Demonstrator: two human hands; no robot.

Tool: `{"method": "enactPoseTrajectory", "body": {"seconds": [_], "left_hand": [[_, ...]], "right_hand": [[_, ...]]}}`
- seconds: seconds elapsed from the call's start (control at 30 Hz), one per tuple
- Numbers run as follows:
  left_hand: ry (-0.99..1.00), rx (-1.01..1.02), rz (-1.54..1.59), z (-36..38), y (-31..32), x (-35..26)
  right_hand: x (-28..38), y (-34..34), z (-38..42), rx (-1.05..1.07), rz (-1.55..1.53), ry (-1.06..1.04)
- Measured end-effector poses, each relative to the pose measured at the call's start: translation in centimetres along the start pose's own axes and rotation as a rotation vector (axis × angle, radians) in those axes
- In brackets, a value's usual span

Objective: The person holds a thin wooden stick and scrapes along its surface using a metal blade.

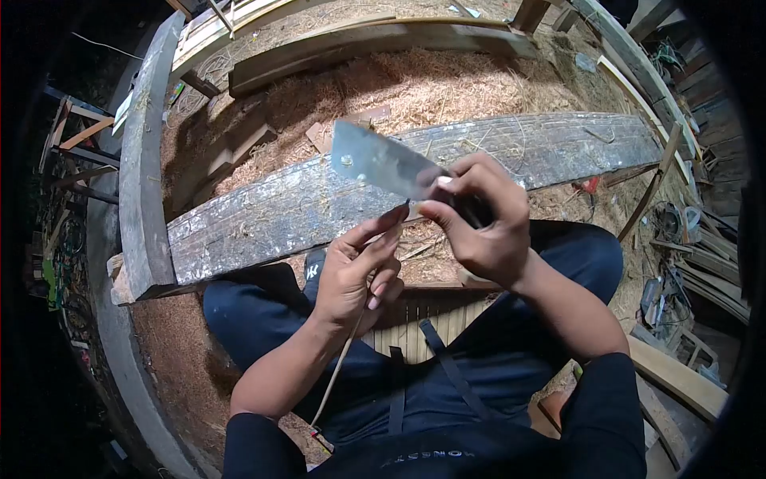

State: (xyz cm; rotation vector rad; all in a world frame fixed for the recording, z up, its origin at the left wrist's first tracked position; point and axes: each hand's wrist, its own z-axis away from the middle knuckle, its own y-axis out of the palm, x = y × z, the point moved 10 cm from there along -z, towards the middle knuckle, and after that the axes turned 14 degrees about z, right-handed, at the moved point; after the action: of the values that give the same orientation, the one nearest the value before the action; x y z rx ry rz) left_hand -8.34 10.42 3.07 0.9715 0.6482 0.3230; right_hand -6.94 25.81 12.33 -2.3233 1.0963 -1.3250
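My right hand is closed round the dark handle of a broad knife like a cleaver. Its wide grey blade points up and to the left, over the plank. Below the blade, my left hand pinches a thin pale strip, possibly bamboo or cane. The strip hangs from under the left palm down across my lap. Fingertips of both hands come close together under the knife's heel; whether the strip's upper end touches the blade is hidden there.
A long weathered plank lies across in front of my knees. Wood shavings cover the ground beyond it. A thick beam stands at the left, another timber lies behind, and scrap wood is piled at the right.
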Motion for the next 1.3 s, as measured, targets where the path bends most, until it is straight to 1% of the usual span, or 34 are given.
{"method": "enactPoseTrajectory", "body": {"seconds": [0.03, 0.07, 0.13, 0.17, 0.2, 0.27, 0.33, 0.37, 0.4, 0.47, 0.5, 0.53, 0.6, 0.67, 0.7, 0.73, 0.8, 0.83, 0.87, 0.93, 0.97, 1.0, 1.03, 1.07, 1.1, 1.13, 1.17, 1.2, 1.27, 1.3], "left_hand": [[0.021, 0.014, 0.038, -0.1, -0.3, 0.1], [0.023, 0.021, 0.041, 0.0, -0.2, 0.2], [0.050, -0.060, -0.191, 0.2, -1.2, 0.0], [0.082, 0.026, -0.086, -0.2, -0.8, 0.0], [0.015, -0.020, -0.022, -0.1, 0.1, -0.1], [0.017, -0.048, -0.037, -0.1, 0.1, -0.1], [0.078, -0.058, -0.199, 0.0, -1.3, 0.0], [0.093, 0.038, -0.164, -0.3, -1.0, 0.1], [0.054, 0.047, -0.036, -0.3, -0.7, 0.2], [0.037, -0.091, -0.062, -0.3, -0.8, -0.2], [0.032, -0.051, -0.040, -0.3, -0.7, 0.0], [0.050, 0.031, -0.044, -0.4, -1.5, 0.2], [0.040, -0.045, -0.064, 0.2, -0.9, 0.3], [-0.002, -0.035, -0.068, 0.2, 0.0, 0.2], [0.009, -0.054, -0.101, 0.2, -0.3, 0.4], [0.009, -0.044, -0.098, 0.1, -0.7, 0.6], [0.084, 0.011, -0.166, -0.2, -0.6, 0.1], [0.068, -0.031, -0.174, 0.0, -1.1, 0.2], [0.022, -0.052, -0.079, -0.1, -0.4, 0.3], [0.022, -0.057, -0.048, 0.0, -0.2, 0.1], [0.042, -0.029, -0.059, -0.2, -0.2, 0.0], [0.063, -0.004, -0.069, -0.3, -0.7, 0.0], [0.046, 0.093, -0.103, -0.4, -1.3, 0.1], [0.046, 0.090, -0.107, -0.4, -1.0, 0.0], [0.061, 0.044, -0.098, -0.4, -0.8, -0.1], [0.074, -0.005, -0.085, -0.3, -0.6, -0.3], [0.064, -0.093, -0.099, -0.2, -0.5, -0.4], [0.065, -0.092, -0.095, -0.2, -1.0, -0.3], [0.046, 0.015, -0.118, -0.4, -1.4, 0.1], [0.058, 0.022, -0.139, -0.3, -1.7, 0.0]], "right_hand": [[1.4, 0.1, 0.1, -0.012, 0.012, -0.123], [3.0, 0.5, 0.4, 0.029, -0.080, -0.135], [3.5, 0.7, 0.9, 0.034, -0.102, -0.174], [2.3, 0.2, 0.4, 0.011, -0.023, -0.133], [-0.2, 0.3, 0.2, -0.009, -0.025, 0.000], [0.8, -0.1, -0.1, -0.005, 0.070, -0.093], [3.4, 0.6, 0.8, 0.056, -0.099, -0.134], [3.3, 0.5, 0.7, 0.044, -0.111, -0.137], [2.2, 0.3, 0.4, 0.023, -0.025, -0.153], [0.0, 0.6, 0.2, 0.055, 0.043, -0.016], [0.9, 0.4, 0.1, 0.030, 0.041, -0.073], [2.2, 0.3, 0.1, 0.009, -0.052, -0.130], [2.5, -0.2, 0.3, -0.007, -0.046, -0.121], [-0.6, -0.7, -0.5, -0.051, 0.069, -0.022], [-1.4, -0.9, -0.5, 0.004, 0.061, 0.054], [-0.7, -1.0, -0.4, 0.003, 0.070, 0.049], [3.0, 0.0, 0.5, 0.036, -0.073, -0.133], [2.7, 0.1, 0.5, 0.043, -0.033, -0.122], [1.0, 0.4, 0.5, 0.006, 0.022, -0.130], [-1.0, -0.1, -0.1, 0.020, 0.063, 0.006], [0.7, -0.3, -0.2, 0.007, 0.083, -0.111], [1.8, 0.3, 0.2, 0.052, -0.006, -0.131], [2.7, 0.7, 0.7, 0.106, -0.019, -0.119], [3.2, 1.1, 1.0, 0.155, -0.034, -0.103], [2.2, 1.3, 1.1, 0.097, -0.070, -0.097], [1.5, 0.9, 0.5, 0.085, -0.028, -0.080], [0.9, 0.7, 0.4, 0.033, -0.027, -0.059], [0.5, 0.4, 0.2, -0.019, -0.022, -0.045], [2.8, 0.9, 0.7, 0.053, -0.086, -0.107], [3.5, 0.8, 0.8, 0.065, -0.101, -0.099]]}}
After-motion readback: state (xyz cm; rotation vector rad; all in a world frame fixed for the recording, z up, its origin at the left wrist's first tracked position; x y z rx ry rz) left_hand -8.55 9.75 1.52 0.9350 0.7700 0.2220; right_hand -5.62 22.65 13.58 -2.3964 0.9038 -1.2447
